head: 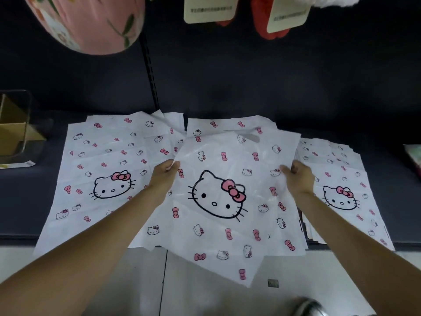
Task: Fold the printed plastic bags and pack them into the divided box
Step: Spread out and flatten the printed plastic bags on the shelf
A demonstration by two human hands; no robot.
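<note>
At the far left edge of the dark shelf [27, 201] stands a clear box [16, 124] with brown cardboard dividers inside, well apart from the bags. To its right, a spread of white plastic bags printed with cat faces and pink bows lies flat on the shelf; the left pile [100, 179] reaches from the back of the shelf to its front edge and hangs a little over it. The left hand [165, 173] comes in beside this pile and pinches the left edge of the middle bag [227, 201], fingers curled round the plastic with the thumb on top. That bag is held up, tilted, with the big cat face and pink bow in its centre, its handle cut-out toward the back and its lower corner drooping past the front edge of the shelf over the pale floor [114, 281]. More bags lie under and behind it near the back of the shelf. The right hand [298, 176] grips the bag's right edge in the same way, fingers curled round it. Just beside that hand, a right pile [341, 195] of the same bags lies toward the right end of the shelf, stacked unevenly. Above, a pink flowered cushion [91, 23] hangs at the upper left, and two paper tags [211, 9] hang at the top centre and right.
</note>
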